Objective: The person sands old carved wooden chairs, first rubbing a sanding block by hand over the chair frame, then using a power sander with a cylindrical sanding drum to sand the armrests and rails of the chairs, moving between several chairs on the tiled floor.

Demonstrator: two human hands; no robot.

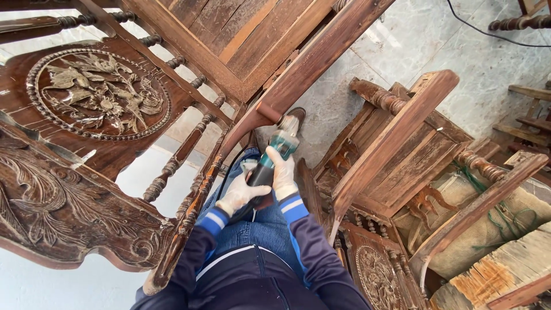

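A teal and black angle grinder is held low in the middle of the view, its disc end against the sloping armrest of a carved wooden chair. My left hand, in a white glove, grips the grinder's rear handle. My right hand, also gloved, wraps the body nearer the head. The bench's carved backrest with a round floral medallion and turned spindles fills the left side. My blue jeans and dark sleeves show below.
A second carved wooden chair lies on its side at right, over burlap sacks tied with green cord. A weathered plank sits at the lower right. A black cable crosses the pale stone floor at top right.
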